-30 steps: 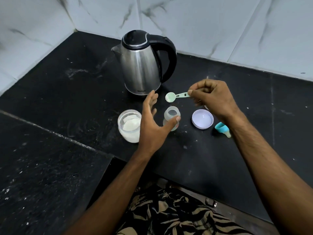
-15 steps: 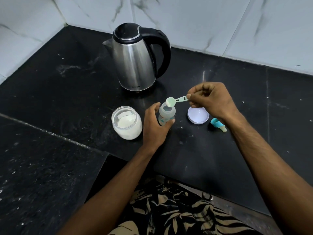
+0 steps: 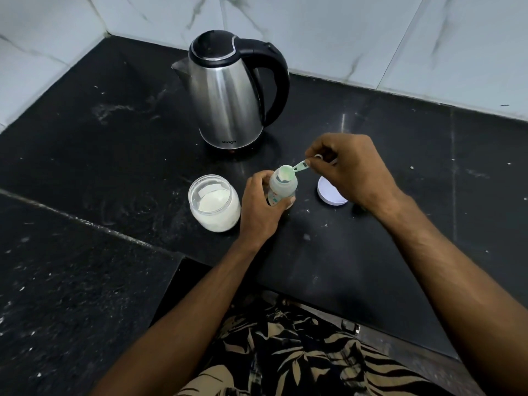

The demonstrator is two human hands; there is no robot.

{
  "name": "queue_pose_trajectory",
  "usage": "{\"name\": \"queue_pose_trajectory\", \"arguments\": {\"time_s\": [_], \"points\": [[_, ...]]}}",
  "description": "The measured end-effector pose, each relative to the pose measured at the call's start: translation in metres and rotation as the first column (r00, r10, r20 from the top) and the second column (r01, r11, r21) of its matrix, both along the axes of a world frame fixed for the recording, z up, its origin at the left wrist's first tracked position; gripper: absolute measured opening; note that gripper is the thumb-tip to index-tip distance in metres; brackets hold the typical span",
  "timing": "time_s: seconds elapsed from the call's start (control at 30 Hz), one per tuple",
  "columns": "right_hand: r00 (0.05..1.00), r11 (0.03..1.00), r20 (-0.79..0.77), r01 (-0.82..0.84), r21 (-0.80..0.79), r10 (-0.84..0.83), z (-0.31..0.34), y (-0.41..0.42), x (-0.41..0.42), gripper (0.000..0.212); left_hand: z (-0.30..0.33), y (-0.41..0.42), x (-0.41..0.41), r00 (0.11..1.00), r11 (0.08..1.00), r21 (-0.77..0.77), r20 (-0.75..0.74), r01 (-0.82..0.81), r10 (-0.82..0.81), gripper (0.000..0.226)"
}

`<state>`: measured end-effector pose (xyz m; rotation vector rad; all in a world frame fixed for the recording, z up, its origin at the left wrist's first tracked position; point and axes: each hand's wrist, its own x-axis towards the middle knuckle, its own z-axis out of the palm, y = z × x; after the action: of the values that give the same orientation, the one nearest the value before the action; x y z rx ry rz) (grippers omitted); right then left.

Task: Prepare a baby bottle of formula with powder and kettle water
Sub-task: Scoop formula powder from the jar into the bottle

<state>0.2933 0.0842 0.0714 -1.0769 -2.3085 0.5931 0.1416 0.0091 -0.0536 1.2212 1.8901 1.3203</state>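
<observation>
Here the left hand (image 3: 258, 207) grips the bottle (image 3: 281, 190) upright on the tabletop (image 3: 357, 267), at four o'clock from the kettle (image 3: 225, 92), steadying it while the right hand (image 3: 351, 170) pinches the scoop (image 3: 288, 172) over its mouth.

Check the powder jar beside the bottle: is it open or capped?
Open. The powder jar has no lid on its mouth, and the white powder inside shows from above. A white lid lies on the counter right of the bottle.
</observation>
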Motion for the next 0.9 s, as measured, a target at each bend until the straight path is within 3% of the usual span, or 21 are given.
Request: {"name": "queue_pose_trajectory", "arguments": {"time_s": [0.13, 0.4, 0.57, 0.73, 0.9], "points": [[0.991, 0.988, 0.111, -0.091, 0.123, 0.078, 0.003, -0.003, -0.007, 0.005, 0.000, 0.000, 0.000, 1.000, 1.000, 0.005, -0.002, 0.003, -0.003, 0.060], [0.924, 0.964, 0.344, -0.227, 0.140, 0.168, -0.003, -0.008, -0.024, 0.010, -0.001, 0.000, -0.002, 1.000, 1.000, 0.009, -0.004, 0.023, -0.023, 0.061], [0.949, 0.962, 0.247, -0.235, 0.137, 0.197, -0.012, -0.013, -0.024, 0.020, 0.000, 0.001, -0.003, 0.999, 0.999, 0.006, -0.018, 0.032, -0.032, 0.062], [0.983, 0.971, 0.071, -0.180, 0.159, 0.171, -0.027, -0.019, -0.017, 0.014, 0.000, 0.000, -0.003, 0.999, 0.999, 0.001, -0.028, 0.037, -0.037, 0.062], [0.985, 0.974, 0.029, -0.175, 0.146, 0.173, -0.034, -0.021, -0.012, 0.011, 0.001, 0.000, -0.003, 0.998, 0.999, -0.009, -0.039, 0.040, -0.040, 0.062]]}}
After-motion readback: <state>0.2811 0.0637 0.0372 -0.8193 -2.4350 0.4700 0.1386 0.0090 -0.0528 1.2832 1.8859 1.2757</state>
